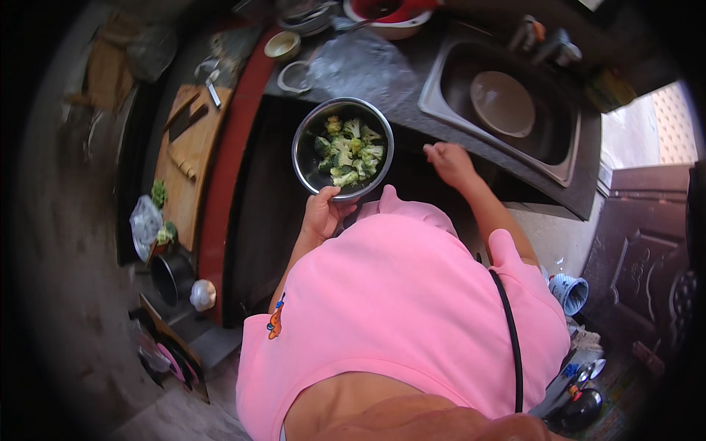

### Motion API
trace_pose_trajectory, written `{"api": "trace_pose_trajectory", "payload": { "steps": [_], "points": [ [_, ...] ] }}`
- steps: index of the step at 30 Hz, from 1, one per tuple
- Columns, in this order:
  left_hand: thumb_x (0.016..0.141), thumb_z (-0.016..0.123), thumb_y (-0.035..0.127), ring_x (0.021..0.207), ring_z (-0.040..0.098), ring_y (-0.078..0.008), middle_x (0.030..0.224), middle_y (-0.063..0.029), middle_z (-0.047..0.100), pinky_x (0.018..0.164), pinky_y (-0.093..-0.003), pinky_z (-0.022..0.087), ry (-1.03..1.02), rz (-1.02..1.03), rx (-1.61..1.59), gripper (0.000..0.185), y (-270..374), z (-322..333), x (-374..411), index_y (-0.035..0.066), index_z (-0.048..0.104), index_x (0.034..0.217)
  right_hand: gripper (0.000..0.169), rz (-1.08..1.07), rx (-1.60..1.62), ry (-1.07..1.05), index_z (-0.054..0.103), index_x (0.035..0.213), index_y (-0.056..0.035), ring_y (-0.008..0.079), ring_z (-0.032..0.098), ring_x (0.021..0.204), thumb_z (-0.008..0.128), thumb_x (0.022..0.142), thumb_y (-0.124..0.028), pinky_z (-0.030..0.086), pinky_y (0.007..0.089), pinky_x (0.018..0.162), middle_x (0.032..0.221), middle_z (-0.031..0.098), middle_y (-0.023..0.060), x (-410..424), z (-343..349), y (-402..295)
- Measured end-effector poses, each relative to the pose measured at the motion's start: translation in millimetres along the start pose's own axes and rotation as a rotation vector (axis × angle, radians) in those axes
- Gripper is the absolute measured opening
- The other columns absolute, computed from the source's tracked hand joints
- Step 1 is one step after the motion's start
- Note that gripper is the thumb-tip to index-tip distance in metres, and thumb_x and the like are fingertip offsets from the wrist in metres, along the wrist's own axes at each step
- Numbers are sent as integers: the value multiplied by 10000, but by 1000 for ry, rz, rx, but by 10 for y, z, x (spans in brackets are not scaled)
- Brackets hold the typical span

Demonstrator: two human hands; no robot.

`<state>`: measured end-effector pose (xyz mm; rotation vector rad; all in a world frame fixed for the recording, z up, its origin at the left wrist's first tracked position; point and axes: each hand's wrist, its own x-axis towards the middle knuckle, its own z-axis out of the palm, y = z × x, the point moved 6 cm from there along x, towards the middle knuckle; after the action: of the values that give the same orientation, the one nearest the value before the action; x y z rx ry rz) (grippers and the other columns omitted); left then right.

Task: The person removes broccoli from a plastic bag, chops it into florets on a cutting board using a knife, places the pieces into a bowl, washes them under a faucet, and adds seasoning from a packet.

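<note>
My left hand (325, 212) grips the near rim of a round stainless steel bowl (300, 165), its thumb over the edge. Cut broccoli florets (350, 151) lie inside the bowl, which I hold in front of my body at the counter's edge. To the right of the bowl, my right hand (447, 161) hangs near the counter front below the sink, its fingers curled; whether it holds anything small cannot be told. A crumpled clear plastic bag (361, 69) lies on the counter just beyond the bowl.
A metal sink (441, 105) at the right holds a light round basin (502, 103). On the left, a wooden cutting board (190, 149) bears a cleaver (187, 122). A small bowl (282, 46) and a red basin (380, 8) stand at the back. A dark pot (172, 279) stands lower left.
</note>
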<state>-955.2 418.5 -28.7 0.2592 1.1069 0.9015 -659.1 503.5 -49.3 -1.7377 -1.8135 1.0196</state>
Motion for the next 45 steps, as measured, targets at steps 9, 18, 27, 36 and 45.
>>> {"api": "trace_pose_trajectory", "payload": {
  "steps": [9,18,27,36,45],
  "points": [
    [846,597,151,787,688,-203,953,-127,685,634,-327,592,-211,-113,263,292,-717,1801,614,5,586,1099,436,34,-322,560,640,769,-29,425,613,832,457,945,-384,474,498,738,836,643,231,86,-2752,816],
    [794,626,199,835,699,-227,941,-93,701,710,-362,568,-303,-262,400,289,-1047,3244,1649,47,602,1039,413,233,-705,533,663,941,-8,412,619,982,518,914,-394,489,486,850,1008,661,232,1039,-3824,824],
    [783,622,138,632,693,-243,792,-133,690,546,-354,580,-391,-325,337,265,-1177,3839,2560,22,610,1021,420,567,-528,174,664,952,-1,354,641,987,669,824,-401,509,438,844,1053,661,219,1398,-3986,1043],
    [817,607,107,665,687,-225,864,-119,684,515,-306,587,-406,-379,306,244,-1313,4078,3065,-31,607,1018,355,290,-977,205,598,940,-11,378,647,913,713,768,-300,517,457,798,922,673,211,1396,-3884,1012],
    [821,602,102,694,695,-247,889,-131,677,527,-312,589,-443,-337,367,275,-1152,4148,3084,-46,584,1053,328,303,-1057,177,535,965,-24,385,644,891,718,771,-215,506,482,775,899,670,204,1463,-3865,1019]
  ]
}}
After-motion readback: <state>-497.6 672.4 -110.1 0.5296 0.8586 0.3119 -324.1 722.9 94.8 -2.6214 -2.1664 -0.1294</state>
